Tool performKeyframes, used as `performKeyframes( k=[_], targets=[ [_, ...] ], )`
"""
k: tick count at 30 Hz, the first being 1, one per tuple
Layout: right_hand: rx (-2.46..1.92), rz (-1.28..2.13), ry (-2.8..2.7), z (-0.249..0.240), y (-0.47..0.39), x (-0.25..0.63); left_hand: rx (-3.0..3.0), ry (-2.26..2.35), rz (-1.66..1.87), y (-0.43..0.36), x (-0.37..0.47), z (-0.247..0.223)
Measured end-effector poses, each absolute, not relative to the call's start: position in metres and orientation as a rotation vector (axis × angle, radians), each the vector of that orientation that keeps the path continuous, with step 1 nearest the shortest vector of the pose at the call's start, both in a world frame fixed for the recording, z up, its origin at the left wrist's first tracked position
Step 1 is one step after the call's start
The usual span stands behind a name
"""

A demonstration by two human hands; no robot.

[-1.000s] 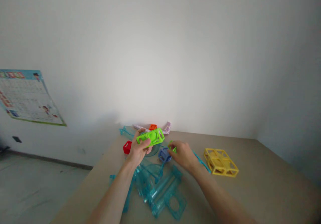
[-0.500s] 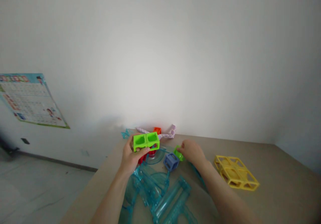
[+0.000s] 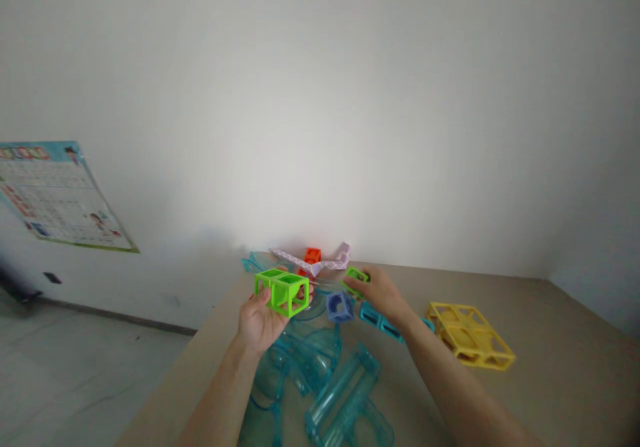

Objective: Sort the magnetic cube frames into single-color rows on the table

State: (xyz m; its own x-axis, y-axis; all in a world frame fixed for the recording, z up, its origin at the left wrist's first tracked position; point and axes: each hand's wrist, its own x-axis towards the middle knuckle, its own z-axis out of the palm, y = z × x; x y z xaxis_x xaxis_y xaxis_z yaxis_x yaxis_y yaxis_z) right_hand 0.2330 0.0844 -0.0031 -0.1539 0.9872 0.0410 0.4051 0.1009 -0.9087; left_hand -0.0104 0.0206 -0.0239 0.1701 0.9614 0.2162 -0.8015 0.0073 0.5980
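My left hand (image 3: 264, 320) is closed around a pair of joined green cube blocks (image 3: 283, 289), held above the table and tilted so their open frames face me. Off to the right, my right hand (image 3: 379, 290) grips a single green cube block (image 3: 357, 280) between thumb and fingers. Between the two hands sits a purple cube block (image 3: 339, 306). A row of joined blue cube blocks (image 3: 383, 321) lies just under my right wrist, partly covered by the forearm.
Clear teal track pieces (image 3: 345, 393) are heaped in front of me. Yellow joined blocks (image 3: 470, 335) lie at right. Near the wall are an orange-red cube (image 3: 313, 255) and a folded lilac strip (image 3: 330, 265). A poster (image 3: 65, 197) hangs on the left wall.
The joined green blocks have been turned in my left hand, showing another side. My right hand has lifted the single green cube up and away, uncovering the blue row.
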Motion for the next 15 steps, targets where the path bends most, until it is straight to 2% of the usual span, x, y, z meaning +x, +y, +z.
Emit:
performKeyframes(
  k=[4,8,12,15],
  targets=[
    [-1.103,1.359,-1.472,0.010,0.070,0.224,0.713,0.263,1.389,0.018,-0.010,-0.026],
    [-0.879,1.554,-1.353,0.024,0.055,0.218,0.692,0.348,1.452,0.019,-0.007,-0.026],
    [-0.711,1.636,-1.306,0.036,0.043,0.213,0.742,0.485,1.445,0.019,0.000,-0.025],
    [-0.573,1.548,-1.349,0.038,0.036,0.208,0.809,0.564,1.376,0.018,0.005,-0.024]
  ],
)
